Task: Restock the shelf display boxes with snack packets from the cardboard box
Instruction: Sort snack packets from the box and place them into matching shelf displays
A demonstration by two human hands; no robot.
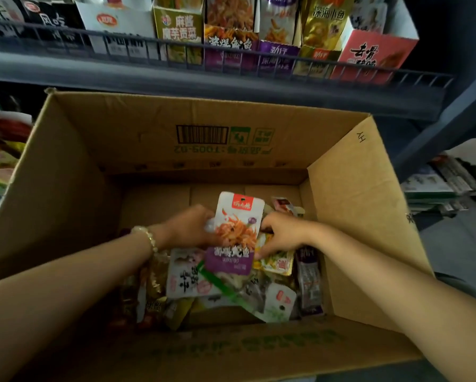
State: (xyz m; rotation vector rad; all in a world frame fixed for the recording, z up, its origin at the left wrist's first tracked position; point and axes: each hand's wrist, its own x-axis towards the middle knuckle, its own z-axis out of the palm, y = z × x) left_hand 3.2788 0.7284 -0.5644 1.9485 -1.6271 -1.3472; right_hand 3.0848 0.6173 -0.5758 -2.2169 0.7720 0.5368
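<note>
The white and purple plastic snack packet with an orange food print (238, 232) stands upright at the centre of the frame, face to the camera, probably so its label can be read. The left hand (188, 228) holds its left edge from behind, grip clamped on it. The right hand (279, 234) lies at its right edge, fingers curled; whether its grip takes this packet, I cannot tell. Below lie mixed loose snack packets (192, 277) inside the big brown cardboard box (74, 166). At upper centre, a purple cardboard display box (230, 48) on the dark metal shelf (176, 78) carries a similar print, so I judge the packet belongs there.
</note>
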